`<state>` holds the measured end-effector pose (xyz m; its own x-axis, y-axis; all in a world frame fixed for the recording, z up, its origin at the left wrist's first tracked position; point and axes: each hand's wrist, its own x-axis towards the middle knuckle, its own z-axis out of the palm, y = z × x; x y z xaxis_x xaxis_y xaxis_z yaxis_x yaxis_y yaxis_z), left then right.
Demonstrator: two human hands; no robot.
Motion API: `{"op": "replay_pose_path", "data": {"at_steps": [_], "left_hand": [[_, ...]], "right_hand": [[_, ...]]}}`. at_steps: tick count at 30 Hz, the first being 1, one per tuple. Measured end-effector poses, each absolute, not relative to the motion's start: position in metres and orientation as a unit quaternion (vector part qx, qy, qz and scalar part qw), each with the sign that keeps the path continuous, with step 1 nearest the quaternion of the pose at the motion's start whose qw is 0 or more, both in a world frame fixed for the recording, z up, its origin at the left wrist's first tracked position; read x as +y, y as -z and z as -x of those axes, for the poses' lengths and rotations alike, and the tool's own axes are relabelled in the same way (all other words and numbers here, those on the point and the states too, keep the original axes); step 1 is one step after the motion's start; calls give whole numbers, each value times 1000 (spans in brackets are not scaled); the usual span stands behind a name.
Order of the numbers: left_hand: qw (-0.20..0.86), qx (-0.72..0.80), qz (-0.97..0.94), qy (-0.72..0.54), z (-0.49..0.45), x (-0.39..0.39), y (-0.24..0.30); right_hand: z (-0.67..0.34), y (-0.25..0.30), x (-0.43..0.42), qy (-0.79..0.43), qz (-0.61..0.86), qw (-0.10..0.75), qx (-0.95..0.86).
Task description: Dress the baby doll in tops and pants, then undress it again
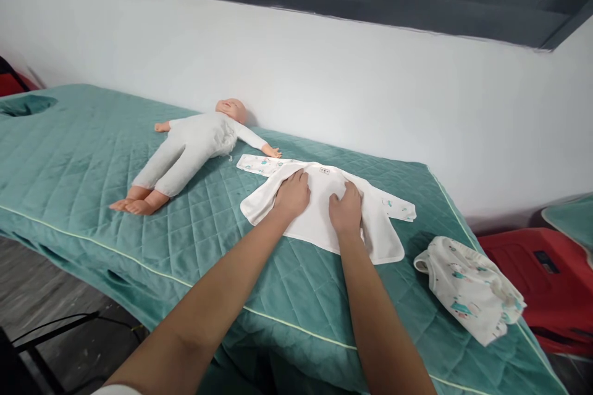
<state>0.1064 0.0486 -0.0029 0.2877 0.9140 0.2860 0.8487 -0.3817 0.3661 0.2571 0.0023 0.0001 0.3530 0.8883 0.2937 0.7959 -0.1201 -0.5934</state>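
The little white baby top (316, 213) lies spread open on the teal quilted bed (83, 166), sleeves out (a small label at the collar). The left hand (293, 194) and the right hand (345, 210) press flat on it, fingers relaxed, grasping nothing. A doll (194, 148) lies just beside.

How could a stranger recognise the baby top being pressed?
On the green bed, right of the doll, the baby top lies under the left hand and right hand. It is spread flat and mostly white, unlike the crumpled printed garment.
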Motion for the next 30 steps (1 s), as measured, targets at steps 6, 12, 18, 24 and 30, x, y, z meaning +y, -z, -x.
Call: {"op": "replay_pose_path", "data": {"at_steps": [6,12,18,24,30], "left_hand": [[64,541,-808,-223,-105,51,5],[71,528,-821,-205,-105,52,4],[36,495,-847,-191,-107,52,6],[27,479,-859,-179,-109,46,10],[21,481,-861,-163,-110,38,12]], "right_hand": [[-259,5,3,-54,741,361,-564],[-258,7,4,-64,744,340,-572],[-257,8,5,-42,739,270,-615],[-254,10,5,-8,705,213,-676],[-252,7,4,-1,691,153,-706]]}}
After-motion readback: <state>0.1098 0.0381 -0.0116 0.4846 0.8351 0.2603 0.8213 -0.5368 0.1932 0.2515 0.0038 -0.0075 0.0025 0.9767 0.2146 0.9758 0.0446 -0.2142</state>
